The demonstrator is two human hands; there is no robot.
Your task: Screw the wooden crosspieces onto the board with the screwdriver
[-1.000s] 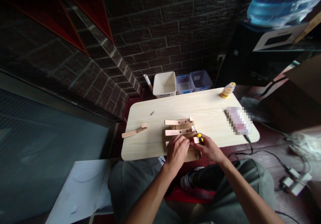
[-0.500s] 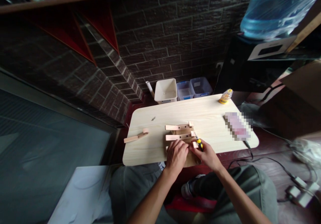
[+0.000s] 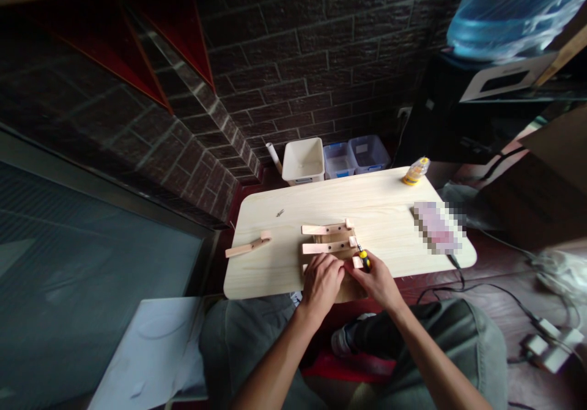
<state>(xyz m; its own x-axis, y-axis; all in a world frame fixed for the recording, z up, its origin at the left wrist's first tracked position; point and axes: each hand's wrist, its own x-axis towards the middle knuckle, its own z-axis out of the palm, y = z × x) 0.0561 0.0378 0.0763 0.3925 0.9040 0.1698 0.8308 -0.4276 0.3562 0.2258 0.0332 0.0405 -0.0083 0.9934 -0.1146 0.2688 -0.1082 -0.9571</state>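
Screwdriver point(image 3: 364, 256) and wooden hooks point(image 3: 323, 248), lower centre of frame.
Right hand point(image 3: 380, 280): fingers closed around the screwdriver. Left hand point(image 3: 323, 280): fingers bent over nearest hook point(image 3: 357, 262); whether pinching anything, cannot tell.

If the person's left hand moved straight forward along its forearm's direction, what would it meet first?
Probably the middle wooden piece, just beyond the left hand; whether the hand would pass above it is unclear.

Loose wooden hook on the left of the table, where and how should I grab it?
Probably pinch the wooden hook by its straight end, coming from the left: that end seems to jut past the table edge, leaving room above and below it. The curl lies right, out of the way.
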